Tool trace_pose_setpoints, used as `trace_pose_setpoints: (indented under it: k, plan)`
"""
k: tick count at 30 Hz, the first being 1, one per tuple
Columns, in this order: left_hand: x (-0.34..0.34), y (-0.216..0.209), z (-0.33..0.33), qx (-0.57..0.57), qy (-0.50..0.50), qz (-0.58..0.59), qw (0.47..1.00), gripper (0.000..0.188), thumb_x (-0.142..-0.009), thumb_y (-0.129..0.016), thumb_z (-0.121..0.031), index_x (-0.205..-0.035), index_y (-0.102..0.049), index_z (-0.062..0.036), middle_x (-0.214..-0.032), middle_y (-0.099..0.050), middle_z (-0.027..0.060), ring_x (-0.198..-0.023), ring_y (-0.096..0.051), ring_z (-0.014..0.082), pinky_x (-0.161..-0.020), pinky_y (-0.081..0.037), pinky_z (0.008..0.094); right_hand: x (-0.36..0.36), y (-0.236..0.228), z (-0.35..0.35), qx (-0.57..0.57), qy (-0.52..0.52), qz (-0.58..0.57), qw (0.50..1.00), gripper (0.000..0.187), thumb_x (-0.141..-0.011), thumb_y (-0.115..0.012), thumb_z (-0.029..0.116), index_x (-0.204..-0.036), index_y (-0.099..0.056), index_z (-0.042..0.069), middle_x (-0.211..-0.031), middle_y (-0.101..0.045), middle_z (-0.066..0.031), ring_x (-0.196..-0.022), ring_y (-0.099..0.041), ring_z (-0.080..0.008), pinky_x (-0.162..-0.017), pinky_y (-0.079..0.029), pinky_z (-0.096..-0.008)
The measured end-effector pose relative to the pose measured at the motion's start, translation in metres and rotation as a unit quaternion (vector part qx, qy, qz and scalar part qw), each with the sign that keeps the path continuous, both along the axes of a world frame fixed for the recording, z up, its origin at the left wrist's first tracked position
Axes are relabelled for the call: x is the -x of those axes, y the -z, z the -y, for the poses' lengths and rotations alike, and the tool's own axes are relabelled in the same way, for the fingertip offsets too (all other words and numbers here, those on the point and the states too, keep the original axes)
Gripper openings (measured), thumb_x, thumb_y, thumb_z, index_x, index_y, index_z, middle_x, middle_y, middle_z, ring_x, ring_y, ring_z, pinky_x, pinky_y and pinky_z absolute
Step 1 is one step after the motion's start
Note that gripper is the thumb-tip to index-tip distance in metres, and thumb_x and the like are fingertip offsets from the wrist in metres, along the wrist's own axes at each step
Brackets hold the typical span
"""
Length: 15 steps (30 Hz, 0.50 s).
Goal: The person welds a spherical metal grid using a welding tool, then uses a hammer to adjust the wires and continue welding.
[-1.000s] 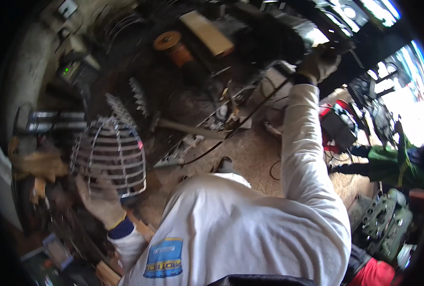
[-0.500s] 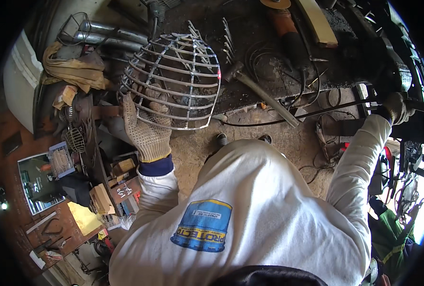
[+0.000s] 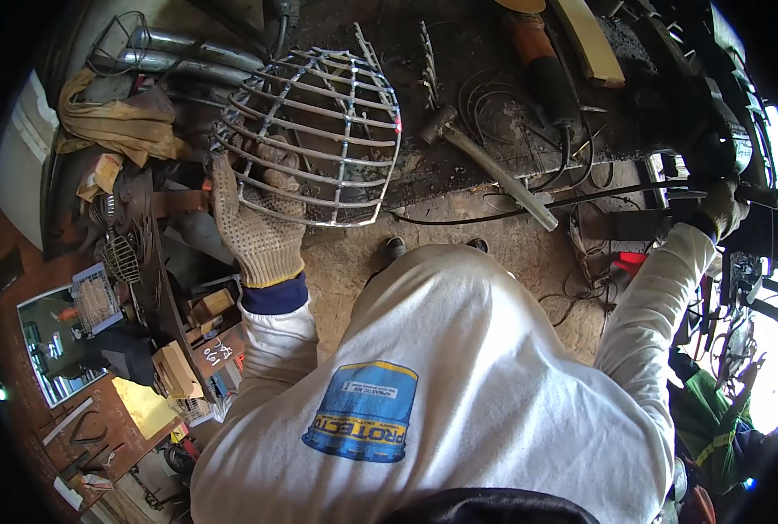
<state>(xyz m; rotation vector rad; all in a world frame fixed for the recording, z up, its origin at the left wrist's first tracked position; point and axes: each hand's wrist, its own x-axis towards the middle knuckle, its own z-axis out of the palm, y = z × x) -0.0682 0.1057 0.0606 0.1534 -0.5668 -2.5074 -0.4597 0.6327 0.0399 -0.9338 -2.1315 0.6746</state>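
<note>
Your gloved left hand (image 3: pixel 262 231) grips a dome-shaped wire cage (image 3: pixel 314 140), its fingers (image 3: pixel 275 166) curled through the lower bars, holding it tilted at the near edge of a dark, cluttered tabletop (image 3: pixel 494 87). Your right hand (image 3: pixel 721 210), also gloved, reaches far out to the side and seems closed around a dark tool or bar; how tight the hold is I cannot tell. You appear to be positioning the cage for work, so the next move likely calls for a steady seat on the tabletop. Just right of the cage lies a hammer (image 3: pixel 485 166), with an angle grinder (image 3: pixel 542 61) and loose cables beyond. Metal pipes (image 3: pixel 188 48) and a tan cloth (image 3: pixel 118 122) crowd the left side.
</note>
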Motion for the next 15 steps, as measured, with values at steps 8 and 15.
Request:
trace_pose_setpoints:
  k: [8,15]
  plan:
    - [-0.005,-0.009,-0.005,0.014,-0.090,0.072,0.993,0.033,-0.098,-0.058,-0.028,-0.119,-0.062,-0.0037,-0.118,-0.066,0.0152,-0.101,-0.068,0.0289,-0.084,-0.060,0.0435,-0.164,0.026,0.150,0.007,-0.449,-0.303,0.840,0.068,-0.091,-0.066,0.036,-0.135,-0.039,-0.007,-0.109,-0.061,-0.0164,-0.093,-0.062,-0.0289,-0.078,-0.053,-0.0365]
    - [-0.002,-0.024,-0.013,0.079,-0.104,0.162,0.978,0.030,-0.096,-0.063,-0.027,-0.115,-0.062,-0.0029,-0.113,-0.067,0.0116,-0.099,-0.067,0.0236,-0.075,-0.061,0.0342,-0.246,0.032,0.264,-0.202,-0.686,0.181,0.675,0.057,-0.085,-0.069,0.034,-0.135,-0.050,0.013,-0.123,-0.058,-0.0177,-0.111,-0.058,-0.0388,-0.088,-0.050,-0.0493]
